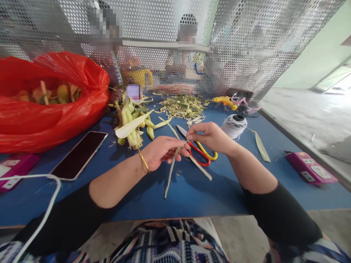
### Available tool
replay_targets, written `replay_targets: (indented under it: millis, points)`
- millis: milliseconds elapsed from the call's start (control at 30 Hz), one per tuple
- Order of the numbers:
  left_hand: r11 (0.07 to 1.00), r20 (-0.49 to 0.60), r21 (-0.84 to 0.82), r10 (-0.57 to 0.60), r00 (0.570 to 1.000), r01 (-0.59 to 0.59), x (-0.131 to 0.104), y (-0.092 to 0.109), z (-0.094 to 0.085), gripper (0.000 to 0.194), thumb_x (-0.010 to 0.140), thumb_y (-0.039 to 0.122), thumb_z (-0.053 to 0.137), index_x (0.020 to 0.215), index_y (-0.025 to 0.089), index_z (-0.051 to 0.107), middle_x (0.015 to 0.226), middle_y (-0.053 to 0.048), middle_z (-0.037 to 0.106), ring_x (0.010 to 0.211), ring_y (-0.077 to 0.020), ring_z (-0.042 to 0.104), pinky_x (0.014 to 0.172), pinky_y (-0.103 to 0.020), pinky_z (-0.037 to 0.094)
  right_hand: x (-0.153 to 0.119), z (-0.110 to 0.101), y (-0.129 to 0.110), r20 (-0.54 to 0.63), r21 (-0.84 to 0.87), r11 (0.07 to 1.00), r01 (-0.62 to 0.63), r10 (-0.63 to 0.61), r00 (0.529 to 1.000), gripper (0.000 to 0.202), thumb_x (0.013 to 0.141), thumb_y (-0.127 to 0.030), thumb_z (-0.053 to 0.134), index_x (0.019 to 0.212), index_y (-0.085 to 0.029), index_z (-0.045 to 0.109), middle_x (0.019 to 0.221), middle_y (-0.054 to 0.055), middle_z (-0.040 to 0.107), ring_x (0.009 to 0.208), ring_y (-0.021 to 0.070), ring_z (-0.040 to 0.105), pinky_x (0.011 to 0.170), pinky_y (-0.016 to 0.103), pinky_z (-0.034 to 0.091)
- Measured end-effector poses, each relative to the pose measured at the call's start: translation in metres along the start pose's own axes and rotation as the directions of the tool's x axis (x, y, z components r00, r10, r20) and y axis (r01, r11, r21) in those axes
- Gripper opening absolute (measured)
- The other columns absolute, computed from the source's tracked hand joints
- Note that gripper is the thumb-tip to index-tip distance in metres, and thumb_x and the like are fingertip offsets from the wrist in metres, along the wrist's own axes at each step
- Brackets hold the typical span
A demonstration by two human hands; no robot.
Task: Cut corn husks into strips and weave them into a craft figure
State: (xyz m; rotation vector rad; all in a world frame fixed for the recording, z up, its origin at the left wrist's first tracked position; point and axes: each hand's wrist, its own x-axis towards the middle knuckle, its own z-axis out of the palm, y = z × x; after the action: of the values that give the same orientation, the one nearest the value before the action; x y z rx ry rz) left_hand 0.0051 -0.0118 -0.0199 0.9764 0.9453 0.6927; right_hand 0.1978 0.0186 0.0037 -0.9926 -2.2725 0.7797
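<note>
Pale green husk strips (171, 175) cross between my two hands over the blue table. My left hand (163, 150), with a gold bangle at the wrist, has its fingers closed on the strips, one end hanging down toward the table's front. My right hand (204, 134) pinches the strips where they cross, its fingertips touching near the left fingertips. Scissors with red and yellow handles (204, 157) lie just beneath and beside my right hand, blades pointing up and left. A bundle of husks (131, 126) lies beyond my left hand.
Husk scraps (183, 106) are piled at the back. A thread spool (234, 126), yellow glue gun (226, 102) and purple box (311, 168) are at the right. On the left are a phone (80, 155) and red bag (93, 87). Perforated metal (153, 29) stands behind.
</note>
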Motion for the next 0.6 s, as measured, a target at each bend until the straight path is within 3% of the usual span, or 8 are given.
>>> replay_targets:
  millis: [133, 233, 367, 467, 600]
  points:
    - [0.999, -0.018, 0.007, -0.032, 0.999, 0.032, 0.001, 0.0, 0.001, 0.015, 0.076, 0.025, 0.068, 0.073, 0.012, 0.075, 0.066, -0.009, 0.072, 0.047, -0.0075, 0.055, 0.039, -0.017, 0.027, 0.002, 0.007, 0.003, -0.045, -0.163, 0.985, 0.055, -0.063, 0.997, 0.016, 0.084, -0.021, 0.056, 0.071, -0.017, 0.063, 0.069, 0.001, 0.064, 0.067, 0.0125, 0.055, 0.066, 0.025, 0.04]
    - [0.998, -0.044, -0.048, -0.03, 0.999, 0.028, 0.0, 0.002, 0.001, 0.018, 0.082, 0.024, 0.065, 0.075, 0.011, 0.075, 0.07, -0.01, 0.073, 0.049, -0.0076, 0.058, 0.039, -0.016, 0.031, 0.002, 0.01, 0.004, -0.123, -0.303, 0.945, 0.125, -0.169, 0.978, 0.016, 0.088, -0.02, 0.054, 0.075, -0.018, 0.065, 0.077, 0.003, 0.067, 0.075, 0.0156, 0.058, 0.076, 0.03, 0.042]
    - [0.976, -0.041, -0.217, -0.015, 0.999, 0.006, 0.0, 0.008, -0.001, 0.026, 0.091, 0.026, 0.054, 0.083, 0.011, 0.074, 0.08, -0.012, 0.075, 0.062, -0.0131, 0.068, 0.05, -0.018, 0.047, -0.002, 0.011, -0.005, -0.265, -0.485, 0.843, 0.232, -0.394, 0.88, 0.013, 0.09, -0.022, 0.055, 0.094, -0.02, 0.067, 0.093, 0.005, 0.068, 0.09, 0.0191, 0.06, 0.092, 0.038, 0.038]
    - [0.937, -0.063, -0.349, -0.021, 0.998, -0.002, 0.002, 0.013, -0.003, 0.028, 0.092, 0.018, 0.048, 0.079, 0.01, 0.072, 0.074, -0.011, 0.074, 0.064, -0.0151, 0.069, 0.061, -0.024, 0.055, -0.005, 0.014, -0.013, -0.172, -0.617, 0.714, 0.332, -0.534, 0.828, 0.019, 0.093, -0.019, 0.049, 0.098, -0.021, 0.067, 0.085, 0.004, 0.065, 0.081, 0.0173, 0.058, 0.085, 0.036, 0.038]
    - [0.895, -0.125, -0.443, -0.005, 0.992, -0.051, 0.003, 0.015, -0.005, 0.026, 0.089, 0.009, 0.05, 0.072, 0.011, 0.069, 0.069, -0.006, 0.072, 0.062, -0.0122, 0.068, 0.066, -0.024, 0.056, -0.006, 0.021, -0.015, 0.04, -0.747, 0.524, 0.41, -0.58, 0.814, 0.027, 0.096, -0.015, 0.04, 0.105, -0.02, 0.065, 0.084, 0.005, 0.065, 0.076, 0.017, 0.052, 0.078, 0.035, 0.036]
